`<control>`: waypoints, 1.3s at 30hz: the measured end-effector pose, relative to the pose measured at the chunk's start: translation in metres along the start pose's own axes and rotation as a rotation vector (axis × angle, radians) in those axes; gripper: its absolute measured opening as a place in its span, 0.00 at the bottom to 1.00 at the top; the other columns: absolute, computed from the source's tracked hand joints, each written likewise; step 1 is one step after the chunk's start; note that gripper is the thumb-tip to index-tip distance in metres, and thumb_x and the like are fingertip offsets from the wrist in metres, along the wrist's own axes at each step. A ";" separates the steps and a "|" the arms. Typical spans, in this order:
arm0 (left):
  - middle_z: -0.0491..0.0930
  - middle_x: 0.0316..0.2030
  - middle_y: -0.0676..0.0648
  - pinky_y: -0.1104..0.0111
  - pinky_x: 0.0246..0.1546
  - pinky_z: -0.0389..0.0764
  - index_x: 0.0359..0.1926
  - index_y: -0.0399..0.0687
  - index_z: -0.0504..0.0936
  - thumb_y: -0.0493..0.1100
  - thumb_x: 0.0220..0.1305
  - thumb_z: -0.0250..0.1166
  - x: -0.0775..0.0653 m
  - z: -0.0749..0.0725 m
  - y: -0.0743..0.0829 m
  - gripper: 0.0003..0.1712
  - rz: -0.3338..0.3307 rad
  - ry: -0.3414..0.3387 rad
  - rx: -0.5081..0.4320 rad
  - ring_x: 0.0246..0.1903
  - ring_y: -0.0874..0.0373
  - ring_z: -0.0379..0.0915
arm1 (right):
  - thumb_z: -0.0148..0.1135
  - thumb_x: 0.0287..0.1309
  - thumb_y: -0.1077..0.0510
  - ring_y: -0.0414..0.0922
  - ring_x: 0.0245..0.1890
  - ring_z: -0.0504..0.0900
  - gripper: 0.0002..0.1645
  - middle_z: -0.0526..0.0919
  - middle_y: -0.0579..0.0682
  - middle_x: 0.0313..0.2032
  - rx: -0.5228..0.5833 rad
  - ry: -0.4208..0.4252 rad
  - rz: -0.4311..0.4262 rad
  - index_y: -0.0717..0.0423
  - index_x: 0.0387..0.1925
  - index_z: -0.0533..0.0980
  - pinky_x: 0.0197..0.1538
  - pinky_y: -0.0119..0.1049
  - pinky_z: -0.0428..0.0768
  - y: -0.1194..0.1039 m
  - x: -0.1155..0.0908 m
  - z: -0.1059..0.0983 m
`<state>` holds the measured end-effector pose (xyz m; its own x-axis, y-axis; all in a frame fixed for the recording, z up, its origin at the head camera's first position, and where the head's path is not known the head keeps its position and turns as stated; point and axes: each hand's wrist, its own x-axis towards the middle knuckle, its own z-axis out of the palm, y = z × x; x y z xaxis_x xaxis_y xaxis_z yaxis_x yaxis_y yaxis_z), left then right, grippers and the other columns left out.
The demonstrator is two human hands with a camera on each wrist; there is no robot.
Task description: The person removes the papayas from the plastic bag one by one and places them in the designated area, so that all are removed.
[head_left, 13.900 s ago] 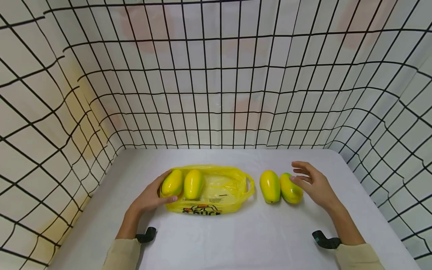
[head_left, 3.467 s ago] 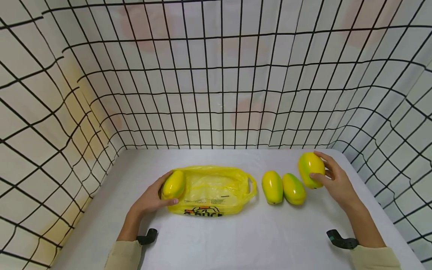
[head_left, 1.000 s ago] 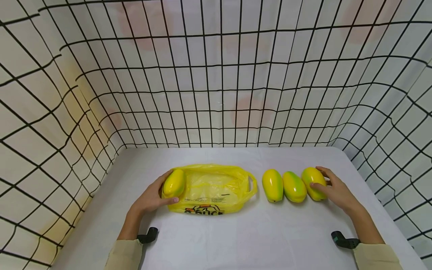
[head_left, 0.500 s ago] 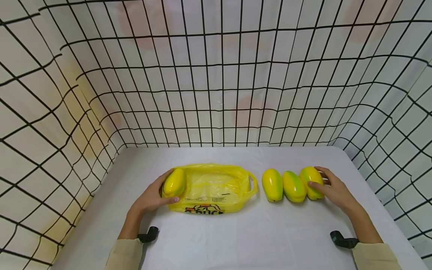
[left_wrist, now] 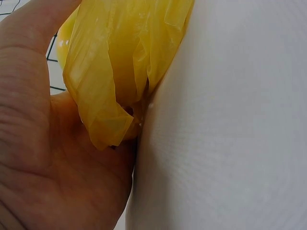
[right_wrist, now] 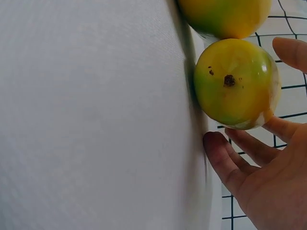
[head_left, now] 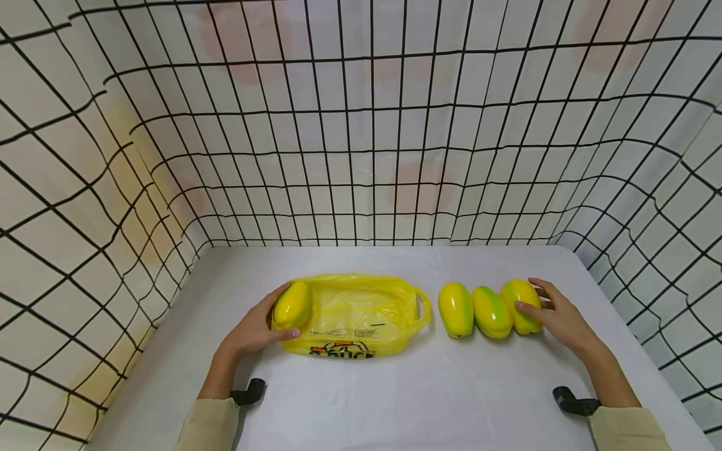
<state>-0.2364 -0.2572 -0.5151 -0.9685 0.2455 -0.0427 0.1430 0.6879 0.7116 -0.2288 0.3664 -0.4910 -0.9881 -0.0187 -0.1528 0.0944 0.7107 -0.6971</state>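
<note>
My left hand (head_left: 251, 324) grips the left end of a thin yellow plastic bag (head_left: 361, 347), thumb over its front rim. One glossy yellow papaya (head_left: 292, 305) lies in the bag beside that hand. In the left wrist view, gathered bag plastic (left_wrist: 100, 86) sits in the palm. On the right, three papayas lie in a row on the white table: a left one (head_left: 455, 310), a middle one (head_left: 492, 312) and a right one (head_left: 520, 305). My right hand (head_left: 561, 316) is at the right papaya; in the right wrist view its fingers are spread loosely and the thumb (right_wrist: 290, 52) stands off the fruit.
The bag lies with its mouth spread upward, a loop handle (head_left: 422, 310) pointing right. Black wire grid panels (head_left: 366, 156) with white cloth behind stand around the back and sides of the white table (head_left: 395, 401). A black wrist camera (head_left: 574, 401) sits on the right wrist.
One papaya has left the bag, carried by my right hand to the row's right end and set down, turning two papayas there into three. The left hand keeps its place on the bag.
</note>
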 end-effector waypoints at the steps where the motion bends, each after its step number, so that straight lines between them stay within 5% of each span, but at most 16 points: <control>1: 0.57 0.79 0.42 0.34 0.73 0.59 0.82 0.59 0.50 0.67 0.48 0.77 0.000 0.000 0.000 0.67 0.002 0.001 0.003 0.75 0.39 0.59 | 0.54 0.71 0.30 0.76 0.70 0.59 0.57 0.52 0.76 0.76 0.004 0.001 0.002 0.56 0.83 0.41 0.63 0.77 0.67 0.000 0.000 0.000; 25: 0.57 0.79 0.41 0.33 0.72 0.60 0.83 0.58 0.50 0.66 0.50 0.76 0.000 0.000 -0.001 0.66 0.024 0.009 0.006 0.75 0.38 0.60 | 0.52 0.75 0.36 0.72 0.69 0.64 0.48 0.60 0.71 0.74 0.023 0.139 -0.104 0.56 0.81 0.48 0.61 0.74 0.70 -0.006 -0.007 -0.008; 26: 0.57 0.79 0.42 0.33 0.72 0.60 0.82 0.58 0.50 0.66 0.50 0.76 0.000 0.000 -0.002 0.66 0.025 0.009 0.005 0.75 0.38 0.60 | 0.52 0.75 0.36 0.71 0.69 0.64 0.48 0.60 0.71 0.74 0.019 0.147 -0.108 0.55 0.81 0.49 0.62 0.72 0.71 -0.007 -0.007 -0.009; 29: 0.58 0.79 0.42 0.33 0.72 0.60 0.82 0.59 0.50 0.66 0.50 0.76 -0.001 0.000 -0.002 0.66 0.028 0.012 0.000 0.74 0.39 0.60 | 0.54 0.74 0.37 0.69 0.69 0.65 0.46 0.62 0.68 0.74 0.018 0.172 -0.129 0.55 0.81 0.51 0.64 0.38 0.80 -0.011 -0.009 -0.010; 32: 0.58 0.79 0.42 0.33 0.72 0.60 0.82 0.60 0.50 0.67 0.50 0.76 -0.001 0.000 -0.001 0.65 0.029 0.013 0.002 0.74 0.38 0.61 | 0.55 0.74 0.38 0.65 0.69 0.65 0.45 0.64 0.67 0.73 0.025 0.192 -0.145 0.54 0.80 0.53 0.48 0.10 0.70 -0.016 -0.011 -0.012; 39: 0.59 0.78 0.41 0.33 0.71 0.61 0.82 0.59 0.51 0.66 0.51 0.75 -0.002 0.000 -0.001 0.64 0.027 0.019 0.014 0.73 0.38 0.62 | 0.56 0.74 0.40 0.63 0.69 0.65 0.43 0.66 0.65 0.73 0.060 0.229 -0.202 0.54 0.79 0.55 0.50 0.03 0.63 -0.032 -0.014 -0.013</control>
<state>-0.2347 -0.2583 -0.5161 -0.9679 0.2511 -0.0097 0.1721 0.6906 0.7025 -0.2197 0.3529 -0.4577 -0.9887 0.0085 0.1498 -0.1063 0.6655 -0.7388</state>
